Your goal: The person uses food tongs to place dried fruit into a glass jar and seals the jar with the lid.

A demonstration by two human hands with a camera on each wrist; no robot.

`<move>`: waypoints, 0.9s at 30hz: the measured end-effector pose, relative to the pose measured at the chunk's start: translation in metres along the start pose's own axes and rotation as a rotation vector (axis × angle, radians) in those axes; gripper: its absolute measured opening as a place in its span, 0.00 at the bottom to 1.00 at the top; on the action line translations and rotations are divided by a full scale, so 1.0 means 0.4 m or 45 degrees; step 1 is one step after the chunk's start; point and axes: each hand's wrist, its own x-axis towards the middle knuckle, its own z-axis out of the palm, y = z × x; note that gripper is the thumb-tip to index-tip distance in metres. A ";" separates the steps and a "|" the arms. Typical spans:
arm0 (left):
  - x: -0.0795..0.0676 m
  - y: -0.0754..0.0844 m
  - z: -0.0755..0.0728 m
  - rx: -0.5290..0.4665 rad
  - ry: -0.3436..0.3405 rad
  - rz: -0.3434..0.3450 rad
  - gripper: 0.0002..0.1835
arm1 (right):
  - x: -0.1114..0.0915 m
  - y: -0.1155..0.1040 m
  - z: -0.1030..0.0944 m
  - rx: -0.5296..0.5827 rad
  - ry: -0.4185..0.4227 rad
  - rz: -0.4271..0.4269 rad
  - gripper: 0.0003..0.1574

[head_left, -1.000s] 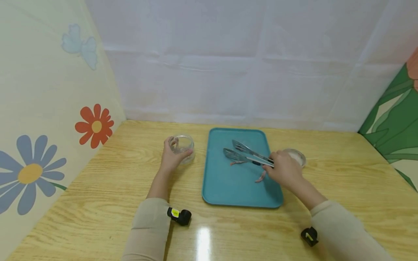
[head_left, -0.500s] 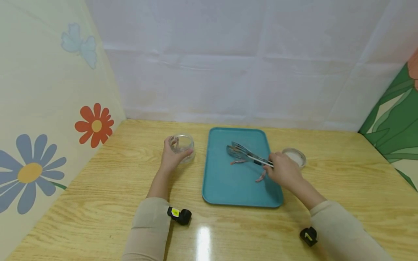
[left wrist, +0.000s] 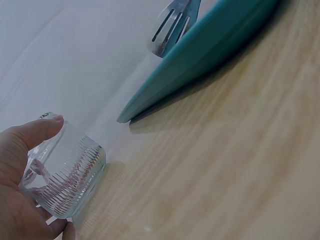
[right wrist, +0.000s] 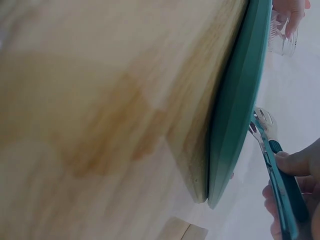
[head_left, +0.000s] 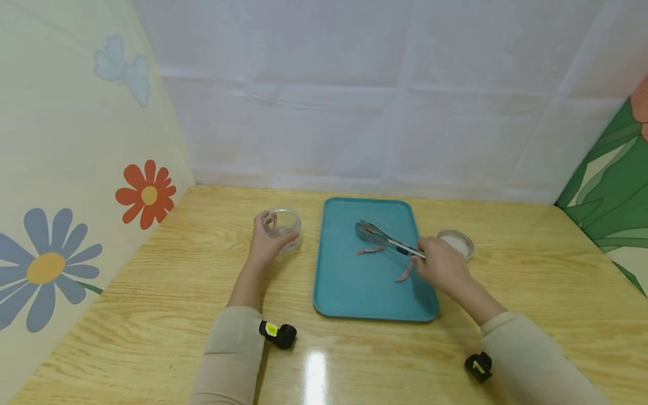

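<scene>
Fingers: right hand point(head_left: 442, 263) clamped on slotted silver metal tongs point(head_left: 392, 242), left hand point(head_left: 267, 246) curled round a clear ribbed-glass jar point(left wrist: 75, 170). Near the right fingertips, thin pink strips point(head_left: 371, 251) lie on the teal rectangular tray point(head_left: 349, 292) — I'd squeeze gently, jar held steady.

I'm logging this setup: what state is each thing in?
Jar: upright, uncovered
Tongs: nearly closed; grip on anything unclear
Tray: flat on the table
Pink pieces: two, apart on the tray
Left hand: holding the jar
Right hand: gripping the tongs
Round dish or lid: on table, partly hidden
</scene>
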 end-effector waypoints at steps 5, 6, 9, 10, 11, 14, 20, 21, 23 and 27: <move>0.000 0.000 -0.001 0.002 0.010 0.005 0.49 | 0.000 -0.001 0.000 -0.006 0.004 0.001 0.12; -0.001 0.000 -0.001 0.004 0.011 0.006 0.49 | 0.001 -0.001 0.001 -0.007 0.002 0.003 0.12; -0.001 0.000 0.000 0.013 0.014 0.006 0.49 | 0.001 -0.001 0.000 -0.011 -0.003 0.007 0.12; -0.001 0.000 -0.001 0.016 0.013 0.006 0.49 | 0.001 0.000 -0.001 -0.012 -0.003 0.006 0.12; -0.001 0.000 -0.001 0.018 0.012 0.005 0.49 | 0.000 0.000 -0.001 -0.015 -0.004 0.007 0.12; 0.000 0.001 0.000 0.023 0.010 0.005 0.49 | 0.000 0.003 -0.003 -0.023 0.005 0.004 0.12; 0.001 0.002 0.001 0.018 0.012 0.005 0.49 | 0.002 0.010 -0.012 -0.028 0.040 -0.002 0.12; 0.001 0.001 0.001 0.018 0.013 0.003 0.49 | 0.003 0.010 -0.014 -0.036 0.048 -0.002 0.12; 0.001 0.000 0.000 0.018 0.011 0.000 0.49 | 0.007 0.010 -0.020 -0.058 0.071 -0.007 0.12; 0.001 -0.001 -0.001 0.016 0.013 -0.010 0.49 | 0.018 0.003 -0.037 -0.080 0.082 0.024 0.12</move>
